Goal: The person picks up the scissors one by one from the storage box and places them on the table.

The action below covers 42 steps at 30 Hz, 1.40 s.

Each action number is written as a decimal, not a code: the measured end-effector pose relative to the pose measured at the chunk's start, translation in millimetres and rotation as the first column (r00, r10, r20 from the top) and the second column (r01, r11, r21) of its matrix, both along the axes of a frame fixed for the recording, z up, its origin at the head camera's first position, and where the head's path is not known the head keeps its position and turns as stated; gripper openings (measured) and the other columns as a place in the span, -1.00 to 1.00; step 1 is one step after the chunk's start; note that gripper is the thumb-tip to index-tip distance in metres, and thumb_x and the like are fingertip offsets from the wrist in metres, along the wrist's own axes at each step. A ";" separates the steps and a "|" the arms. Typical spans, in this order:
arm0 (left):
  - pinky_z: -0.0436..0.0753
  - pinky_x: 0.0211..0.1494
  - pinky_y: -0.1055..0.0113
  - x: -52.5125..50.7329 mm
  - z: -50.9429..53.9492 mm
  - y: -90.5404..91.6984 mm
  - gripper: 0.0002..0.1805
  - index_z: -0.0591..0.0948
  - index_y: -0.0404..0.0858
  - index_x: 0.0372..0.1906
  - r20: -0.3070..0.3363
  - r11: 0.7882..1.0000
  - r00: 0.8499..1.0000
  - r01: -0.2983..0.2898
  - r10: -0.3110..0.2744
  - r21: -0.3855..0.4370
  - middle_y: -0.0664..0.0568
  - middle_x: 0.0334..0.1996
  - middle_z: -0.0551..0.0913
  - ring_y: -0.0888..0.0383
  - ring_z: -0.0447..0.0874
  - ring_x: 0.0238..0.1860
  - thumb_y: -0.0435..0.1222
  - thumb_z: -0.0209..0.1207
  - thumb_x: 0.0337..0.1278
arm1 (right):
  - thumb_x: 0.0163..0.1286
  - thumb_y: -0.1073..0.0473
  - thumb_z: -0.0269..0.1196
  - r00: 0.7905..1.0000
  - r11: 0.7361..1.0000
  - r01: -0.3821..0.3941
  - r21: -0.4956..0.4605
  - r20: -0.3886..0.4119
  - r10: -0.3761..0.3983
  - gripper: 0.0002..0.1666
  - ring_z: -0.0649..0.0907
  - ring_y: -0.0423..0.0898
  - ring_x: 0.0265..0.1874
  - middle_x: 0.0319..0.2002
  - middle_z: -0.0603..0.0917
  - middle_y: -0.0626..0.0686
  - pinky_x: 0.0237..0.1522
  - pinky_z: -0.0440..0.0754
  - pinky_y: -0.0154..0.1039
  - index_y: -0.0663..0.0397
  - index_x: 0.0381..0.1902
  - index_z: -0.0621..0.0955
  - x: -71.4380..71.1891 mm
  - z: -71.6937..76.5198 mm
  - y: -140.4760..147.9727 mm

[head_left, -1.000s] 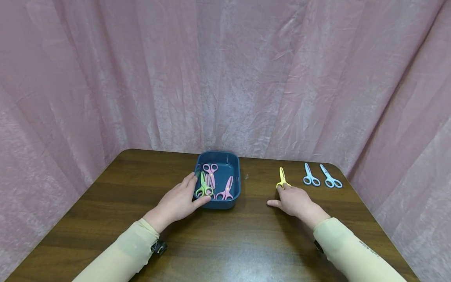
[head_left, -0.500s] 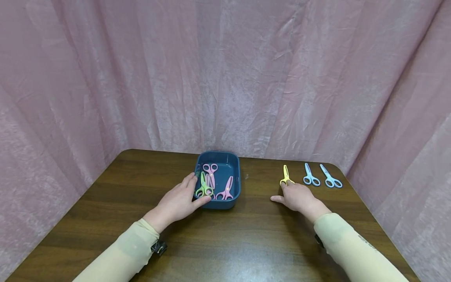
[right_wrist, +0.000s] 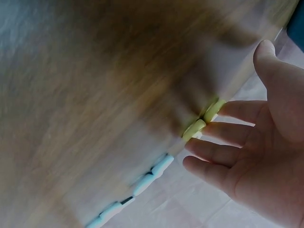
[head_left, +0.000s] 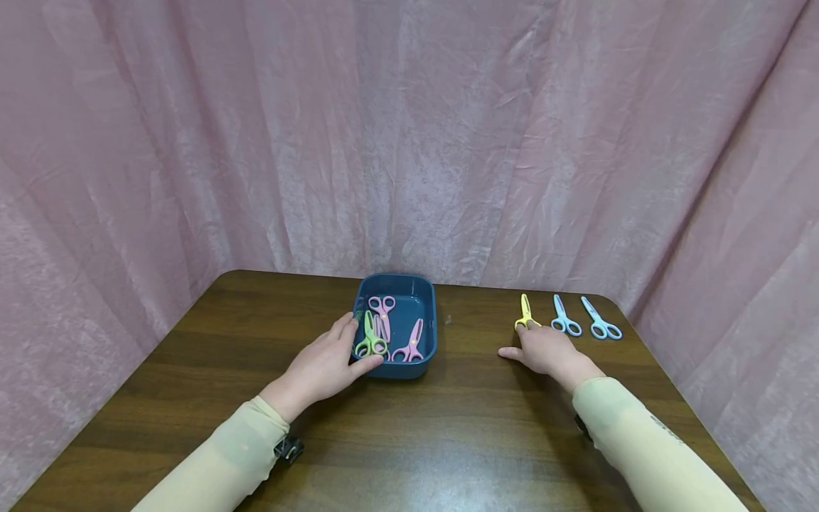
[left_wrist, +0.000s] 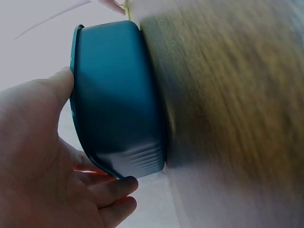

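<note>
- Head view: the yellow scissors (head_left: 526, 307) were found flat on the table (head_left: 441, 427), blades toward the far edge, just left of two pairs of light-blue scissors (head_left: 559, 310).
- The right hand (head_left: 552, 350) was noted with fingers extended and thumb held apart; the yellow handles were touched by the fingertips, and nothing was gripped.
- The blue box (head_left: 409, 370) was steadied at its near-left corner by the left hand (head_left: 320, 366), fingers relaxed, none wrapped round it. Green scissors (head_left: 370, 336) and pink scissors (head_left: 384, 320) were contained in it.
- Step in hand, as judged: the yellow scissors were being positioned beside the light-blue ones.
- Next move, as judged: light fingertip pressure was called for until spacing and angle were matched, then a straight lift so that the handles were not dragged.
</note>
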<state>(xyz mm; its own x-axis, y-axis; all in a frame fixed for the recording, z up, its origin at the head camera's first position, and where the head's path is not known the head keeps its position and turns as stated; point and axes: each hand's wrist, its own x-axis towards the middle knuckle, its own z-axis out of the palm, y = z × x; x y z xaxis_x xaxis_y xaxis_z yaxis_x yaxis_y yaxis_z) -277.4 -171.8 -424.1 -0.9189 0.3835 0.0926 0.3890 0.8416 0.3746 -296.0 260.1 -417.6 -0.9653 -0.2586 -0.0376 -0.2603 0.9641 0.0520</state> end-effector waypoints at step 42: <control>0.40 0.60 -0.23 0.7 -7.0 0.6 0.20 0.21 -0.44 0.73 0.002 1.000 1.000 -0.008 0.008 0.009 -0.33 0.73 0.16 -0.32 0.31 0.64 0.44 0.16 0.45 | 0.64 -0.19 0.34 0.993 0.997 -0.020 -0.072 -0.117 0.012 -0.29 0.72 0.48 0.07 0.27 0.58 0.50 0.06 0.71 0.36 0.41 0.25 0.60 -2.9 -12.1 20.8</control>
